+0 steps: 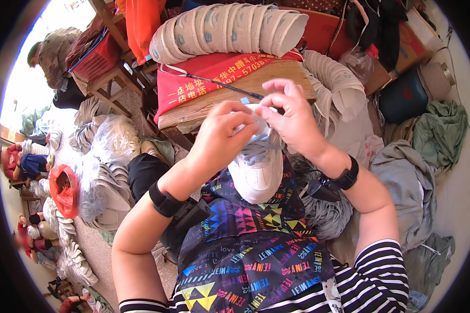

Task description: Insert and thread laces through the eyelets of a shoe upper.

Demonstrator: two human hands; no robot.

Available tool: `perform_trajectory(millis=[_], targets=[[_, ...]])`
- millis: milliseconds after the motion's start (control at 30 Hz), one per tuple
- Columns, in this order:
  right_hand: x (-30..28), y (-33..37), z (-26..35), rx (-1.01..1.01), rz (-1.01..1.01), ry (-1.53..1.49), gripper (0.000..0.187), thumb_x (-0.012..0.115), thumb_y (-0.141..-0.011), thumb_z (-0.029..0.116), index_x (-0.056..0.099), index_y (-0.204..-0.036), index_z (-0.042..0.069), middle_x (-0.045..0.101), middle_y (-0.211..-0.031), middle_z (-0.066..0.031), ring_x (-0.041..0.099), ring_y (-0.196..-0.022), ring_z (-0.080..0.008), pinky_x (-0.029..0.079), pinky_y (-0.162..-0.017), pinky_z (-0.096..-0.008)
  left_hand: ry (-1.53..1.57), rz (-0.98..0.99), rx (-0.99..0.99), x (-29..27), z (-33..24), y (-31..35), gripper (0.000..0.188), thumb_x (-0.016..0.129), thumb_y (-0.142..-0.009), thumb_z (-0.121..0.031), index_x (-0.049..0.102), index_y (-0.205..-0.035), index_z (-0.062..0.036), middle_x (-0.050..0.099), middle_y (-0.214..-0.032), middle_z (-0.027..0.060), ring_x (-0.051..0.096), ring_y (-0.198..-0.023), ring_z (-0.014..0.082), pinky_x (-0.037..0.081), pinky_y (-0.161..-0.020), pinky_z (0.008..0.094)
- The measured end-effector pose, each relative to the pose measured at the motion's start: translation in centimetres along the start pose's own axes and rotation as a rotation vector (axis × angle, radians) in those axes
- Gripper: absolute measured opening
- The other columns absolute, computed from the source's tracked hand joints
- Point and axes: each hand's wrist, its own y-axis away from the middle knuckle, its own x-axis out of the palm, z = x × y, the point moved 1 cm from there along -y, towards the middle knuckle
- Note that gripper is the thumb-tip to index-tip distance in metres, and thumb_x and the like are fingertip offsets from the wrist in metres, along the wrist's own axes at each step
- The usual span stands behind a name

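A white sneaker (255,180) rests upright against my lap, toe toward me, with its heel end by the wooden bench edge. Pale grey shoelaces (258,149) cross its upper. My left hand (225,130) is closed over the left side of the shoe opening, fingertips pinching the lace. From the other side my right hand (292,117) closes thumb and forefinger at the tongue, other fingers raised; they partly hide the lace they pinch. A dark thin rod or cord (219,83) lies across the bench, its near end beside my right fingers.
The wooden bench (193,116) carries a red printed cloth (173,89) and a row of nested pale shoe uppers (219,32). More uppers (344,86) curve down at right. Grey cloth (402,182), bagged shoe parts (107,172) and a red bag (63,190) lie around. Other people sit far left.
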Motion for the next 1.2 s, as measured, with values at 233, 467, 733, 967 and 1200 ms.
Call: perform_trajectory(millis=[233,467,733,967,1200], targets=[[-3.3,-2.8,6.3,0.333,0.123,-0.380,0.014,0.058,-0.099,0.013,0.063,-0.104,0.000,0.064,-0.100,-0.0009,0.058,-0.084,-0.0049,0.048,-0.075,-0.0206,0.883,0.075,-0.319,-4.2,-2.3,-1.9,0.019,0.059,-0.099,-0.016,0.067,-0.100,0.0007,0.068,-0.099,0.0011,0.056,-0.084,0.0045,0.045,-0.079,0.0220],[1.1,-0.9,6.5,0.417,0.082,-1.045,0.019,0.058,-0.098,0.009,0.058,-0.113,-0.002,0.066,-0.097,-0.0049,0.064,-0.091,-0.0105,0.052,-0.079,-0.0262,0.609,-0.201,-0.187,-2.2,-1.0,-1.2,0.015,0.065,-0.095,-0.014,0.068,-0.098,0.0002,0.068,-0.094,0.0027,0.058,-0.084,0.0100,0.046,-0.079,0.0243],[-2.6,-0.4,-0.9,0.615,0.141,-0.748,0.019,0.058,-0.097,0.011,0.068,-0.108,-0.001,0.068,-0.087,-0.0032,0.058,-0.068,-0.0038,0.049,-0.064,-0.0194,1.408,-0.009,-0.549,-1.2,3.8,3.4,0.023,0.052,-0.102,-0.021,0.060,-0.107,0.0001,0.061,-0.093,0.0052,0.052,-0.078,0.0109,0.043,-0.075,0.0261],[-4.9,2.4,-3.7,0.559,0.320,-0.328,0.021,0.056,-0.096,0.010,0.067,-0.113,0.003,0.069,-0.083,-0.0003,0.053,-0.063,-0.0029,0.044,-0.057,-0.0192,0.883,0.076,-0.729,-3.0,5.9,6.6,0.018,0.056,-0.099,-0.015,0.065,-0.106,-0.0003,0.064,-0.086,-0.0012,0.046,-0.072,0.0036,0.038,-0.069,0.0187],[-2.4,3.1,-3.1,0.546,0.360,-0.444,0.012,0.054,-0.096,0.005,0.050,-0.106,0.004,0.065,-0.084,-0.0031,0.056,-0.069,-0.0057,0.048,-0.063,-0.0220,0.836,0.034,-0.568,-0.6,4.3,5.2,0.029,0.054,-0.097,-0.004,0.052,-0.126,-0.0015,0.065,-0.087,0.0017,0.053,-0.079,0.0034,0.040,-0.072,0.0189]])
